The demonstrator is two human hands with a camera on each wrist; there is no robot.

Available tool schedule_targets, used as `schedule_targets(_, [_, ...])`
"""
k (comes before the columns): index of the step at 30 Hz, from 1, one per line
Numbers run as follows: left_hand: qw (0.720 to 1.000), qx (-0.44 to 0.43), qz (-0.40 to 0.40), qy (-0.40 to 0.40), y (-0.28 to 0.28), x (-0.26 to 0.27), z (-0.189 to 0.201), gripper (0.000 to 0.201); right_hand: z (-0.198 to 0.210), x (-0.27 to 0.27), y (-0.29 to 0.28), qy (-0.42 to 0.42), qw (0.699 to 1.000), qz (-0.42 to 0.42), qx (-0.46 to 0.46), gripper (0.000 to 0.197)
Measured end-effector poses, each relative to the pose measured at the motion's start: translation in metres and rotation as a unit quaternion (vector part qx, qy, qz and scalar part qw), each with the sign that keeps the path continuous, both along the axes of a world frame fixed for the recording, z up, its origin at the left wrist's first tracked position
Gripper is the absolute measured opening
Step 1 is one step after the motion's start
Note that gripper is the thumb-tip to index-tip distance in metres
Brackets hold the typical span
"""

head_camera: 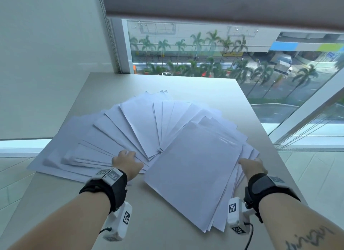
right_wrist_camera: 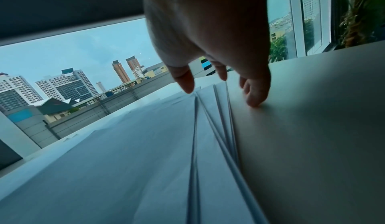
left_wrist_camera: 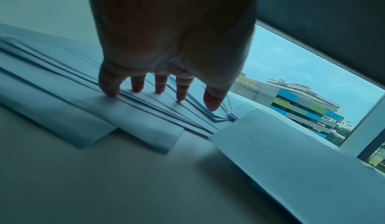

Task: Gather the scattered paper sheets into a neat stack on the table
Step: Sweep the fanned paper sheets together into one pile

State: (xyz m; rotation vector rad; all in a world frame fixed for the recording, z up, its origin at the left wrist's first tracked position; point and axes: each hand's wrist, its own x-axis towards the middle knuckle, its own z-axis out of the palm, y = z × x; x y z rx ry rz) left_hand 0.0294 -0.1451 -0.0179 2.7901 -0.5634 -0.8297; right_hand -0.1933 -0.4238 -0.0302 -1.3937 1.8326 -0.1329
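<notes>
Many sheets: the paper sheets [head_camera: 141, 126] lay fanned in a wide arc across the table [head_camera: 214, 89], overlapping, not yet squared.
Left hand: the left hand [head_camera: 127, 163] was spread, fingertips [left_wrist_camera: 137, 85] pressing down on the near edges of the fan's left side, gripping nothing.
Right hand: the right hand [head_camera: 253, 165] sat at the fan's right edge, fingers [right_wrist_camera: 255, 95] loosely bent, touching the table just beside the sheets, thumb over the paper, nothing clamped.
Top sheet: one large sheet [head_camera: 193, 171] lay uppermost between the hands.
</notes>
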Motion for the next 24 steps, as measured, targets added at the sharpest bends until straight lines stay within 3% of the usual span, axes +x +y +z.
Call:
schedule_targets(3, [1.000,-0.010,0.002,0.006,0.002,-0.001,0.000,0.062,0.001,0.008,-0.003,0.046,0.998,0.011,0.036,0.051])
schedule_targets(6, [1.000,-0.014,0.008,0.024,0.004,-0.004,0.000,0.071,0.007,0.018,-0.001,-0.050,0.997,0.021,0.049,0.025])
schedule_targets(9, [0.999,-0.019,0.017,0.039,0.008,-0.003,-0.003,0.069,0.014,0.020,0.003,-0.106,0.992,0.047,0.047,0.017])
schedule_targets(12, [0.998,-0.026,0.025,0.045,0.012,-0.001,-0.002,0.064,0.013,0.030,0.001,0.003,0.995,0.097,0.035,0.022])
schedule_targets(14, [0.998,-0.014,0.062,0.024,0.015,0.001,-0.002,0.063,0.013,0.037,0.001,0.116,0.983,0.143,0.023,0.036])
schedule_targets(16, [0.992,0.012,0.127,0.001,0.023,0.005,-0.004,0.063,0.012,0.045,0.004,0.168,0.971,0.168,0.034,0.040])
schedule_targets(19, [0.970,0.025,0.239,0.018,0.038,0.011,-0.006,0.074,0.002,0.056,0.006,0.176,0.963,0.199,0.051,0.048])
schedule_targets(24, [0.947,0.043,0.318,0.014,0.057,0.025,-0.007,0.107,-0.008,0.068,0.013,0.141,0.976,0.164,0.036,0.087])
